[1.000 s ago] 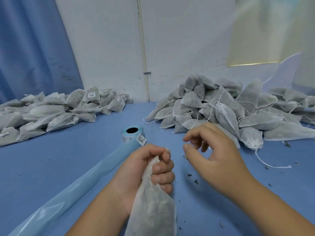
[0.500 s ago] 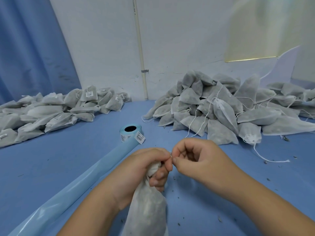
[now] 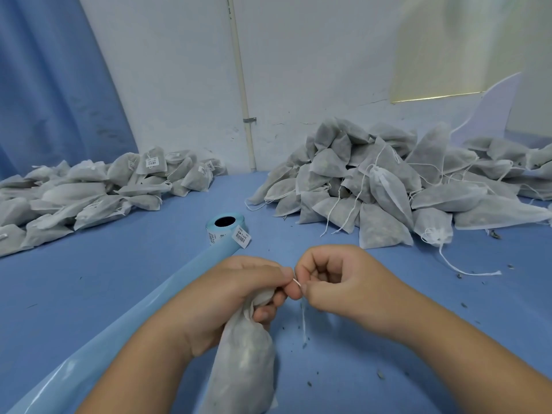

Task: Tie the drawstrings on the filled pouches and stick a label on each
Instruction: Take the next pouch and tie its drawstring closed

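Pouch hanging low in the middle, its gathered neck wrapped in the curled fingers of the left hand; the right hand, just beside it with fingertips meeting, pinches the white drawstring between thumb and forefinger, a small loop showing at the pinch and one loose end dangling below; one pouch is held, by two hands; one roll of labels stands on the blue table beyond the hands, one pale blue backing strip running from it toward the near left edge; two heaps of pouches lie at the wall, too many in each to count, the left heap bearing labels, the right heap trailing loose strings; the held pouch is thin whitish fabric, plump, with greyish filling showing through and its mouth bunched into folds; dark crumbs dot the table near it.
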The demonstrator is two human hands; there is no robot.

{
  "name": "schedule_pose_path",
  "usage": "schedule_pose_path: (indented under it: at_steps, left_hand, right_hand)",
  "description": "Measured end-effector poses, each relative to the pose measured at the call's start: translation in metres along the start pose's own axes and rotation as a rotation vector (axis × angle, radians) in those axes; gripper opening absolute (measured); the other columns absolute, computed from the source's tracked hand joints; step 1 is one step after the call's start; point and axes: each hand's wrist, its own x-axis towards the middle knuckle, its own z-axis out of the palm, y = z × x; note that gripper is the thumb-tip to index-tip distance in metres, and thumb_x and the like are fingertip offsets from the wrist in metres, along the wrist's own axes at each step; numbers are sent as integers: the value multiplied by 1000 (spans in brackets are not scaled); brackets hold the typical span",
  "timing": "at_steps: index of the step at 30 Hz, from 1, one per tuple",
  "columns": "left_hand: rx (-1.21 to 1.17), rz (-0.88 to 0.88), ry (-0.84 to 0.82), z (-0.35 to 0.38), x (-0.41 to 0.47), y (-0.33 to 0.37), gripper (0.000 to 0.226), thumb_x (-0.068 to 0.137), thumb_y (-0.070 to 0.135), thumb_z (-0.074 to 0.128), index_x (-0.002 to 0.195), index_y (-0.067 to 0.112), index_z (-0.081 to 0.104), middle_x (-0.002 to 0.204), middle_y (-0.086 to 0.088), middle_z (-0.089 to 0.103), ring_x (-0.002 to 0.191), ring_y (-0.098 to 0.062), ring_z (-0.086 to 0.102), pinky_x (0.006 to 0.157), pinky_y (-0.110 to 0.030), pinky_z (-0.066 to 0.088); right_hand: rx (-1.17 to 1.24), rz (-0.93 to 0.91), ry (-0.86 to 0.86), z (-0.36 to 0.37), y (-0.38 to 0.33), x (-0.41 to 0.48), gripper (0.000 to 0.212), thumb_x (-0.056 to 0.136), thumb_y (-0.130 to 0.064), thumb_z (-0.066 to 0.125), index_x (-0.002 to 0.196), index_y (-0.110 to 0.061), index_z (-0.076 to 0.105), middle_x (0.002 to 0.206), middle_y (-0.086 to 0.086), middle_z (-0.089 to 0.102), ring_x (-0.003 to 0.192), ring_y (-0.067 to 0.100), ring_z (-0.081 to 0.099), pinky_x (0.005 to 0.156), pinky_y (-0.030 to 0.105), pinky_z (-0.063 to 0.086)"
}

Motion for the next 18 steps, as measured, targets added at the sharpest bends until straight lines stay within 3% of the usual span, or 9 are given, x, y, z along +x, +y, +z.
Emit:
schedule_pose_path:
  at_steps: [2,5,10,15,18]
  left_hand:
    - [3,-11,21,0,0,0,19,75,26,66,67,10,73,55,1,54,40,-8,41,46,-21,34]
    - [0,-10,83,1,1,0,17,71,25,71,69,9,75,66,-3,59,39,-10,41,43,-20,37]
    - [73,15,173,4,2,-1,21,61,23,86,72,8,78,70,-5,67,39,-12,44,43,-23,39]
    - [179,84,279,7,2,-3,16,78,25,77,75,9,78,73,-4,72,41,-13,47,47,-23,42]
    - [245,125,335,10,3,-3,20,76,30,75,74,10,78,74,-8,72,41,-12,48,49,-22,44]
  right_hand:
    - [-11,9,-10,-1,2,0,7,69,-19,57,68,-21,63,77,29,54,62,19,36,59,36,32]
    - [-25,34,-1,-4,6,0,7,67,-19,55,67,-22,62,68,11,49,64,20,38,61,39,35]
    - [-65,78,13,-7,8,3,8,64,-21,54,65,-25,61,58,-2,52,62,17,44,60,37,35]
    - [-89,106,12,-9,10,3,8,63,-23,53,65,-26,60,54,-7,54,59,16,45,59,35,36]
    - [-95,111,19,-10,10,4,9,63,-22,52,65,-26,60,53,-7,53,55,13,47,56,31,36]
